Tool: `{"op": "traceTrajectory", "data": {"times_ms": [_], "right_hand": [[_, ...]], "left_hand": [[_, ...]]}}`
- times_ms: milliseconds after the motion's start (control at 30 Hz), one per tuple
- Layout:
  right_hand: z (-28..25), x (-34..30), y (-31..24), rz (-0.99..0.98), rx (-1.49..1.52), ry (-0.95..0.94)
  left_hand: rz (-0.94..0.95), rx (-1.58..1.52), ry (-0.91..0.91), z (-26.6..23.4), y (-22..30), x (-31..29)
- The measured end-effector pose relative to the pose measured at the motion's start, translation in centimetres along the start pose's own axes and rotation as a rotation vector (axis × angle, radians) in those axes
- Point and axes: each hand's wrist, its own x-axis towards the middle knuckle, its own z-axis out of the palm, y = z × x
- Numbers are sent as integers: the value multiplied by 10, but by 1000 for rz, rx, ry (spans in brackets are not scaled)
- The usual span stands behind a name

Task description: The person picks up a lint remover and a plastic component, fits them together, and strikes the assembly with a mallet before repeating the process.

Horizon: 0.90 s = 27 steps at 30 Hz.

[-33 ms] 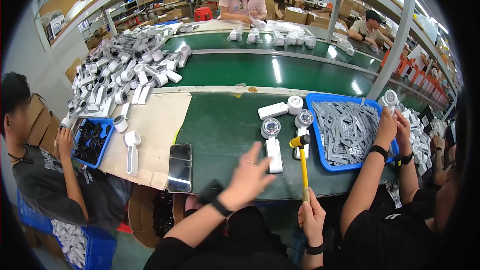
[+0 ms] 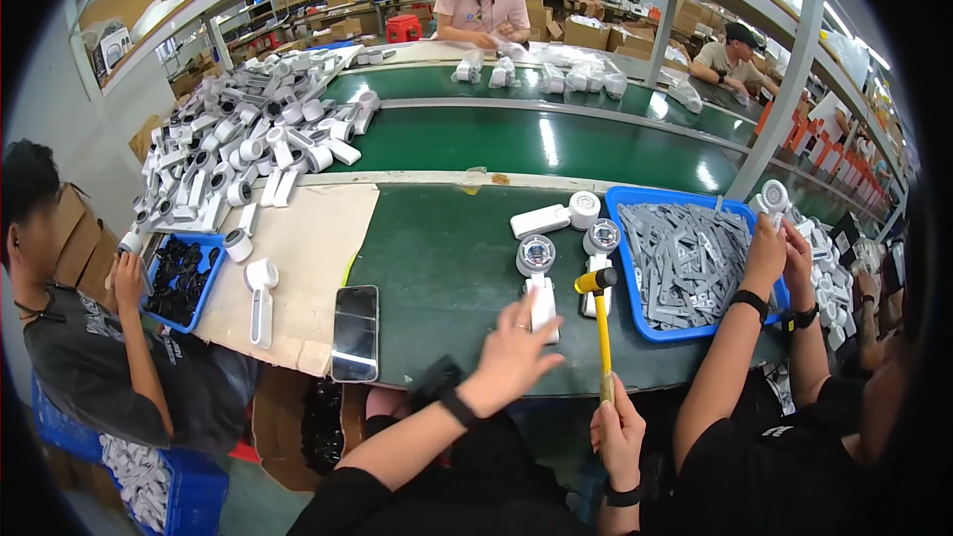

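Observation:
My left hand reaches over the lower handle of a white handheld fan-like device, fingers apart; whether it touches is unclear. This device lies on the green table with its round head uncovered, showing inner parts. My right hand is closed round the grip of a hammer with a yellow handle and a black and yellow head. Behind the hammer lies a second device with an uncovered head, its handle partly hidden. A third device, with a slotted round cover, lies on its side farther back.
Right of these stands a blue tray of grey strips, beside a co-worker's hands holding a white device. A phone lies left, near cardboard. Farther left are a blue tray of black parts and a heap of white devices.
My left hand has moved slightly right and down, its fingers now over the near device's handle. The right hand and hammer have stayed in place.

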Motion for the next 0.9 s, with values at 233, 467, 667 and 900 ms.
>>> {"op": "traceTrajectory", "data": {"times_ms": [233, 467, 667, 900], "right_hand": [[-8, -19, -4, 9, 30, 14], [4, -21, -1, 122, 0, -77], [23, -13, -11, 72, -86, -246], [38, 3, -23, -223, -434, -400]], "left_hand": [[-34, -16, 72, 36, -3, 13], [10, -58, 188, 6, -35, -25], [-293, -460, 314, -45, -53, -72], [-245, -210, 418, -56, -69, -84]]}}
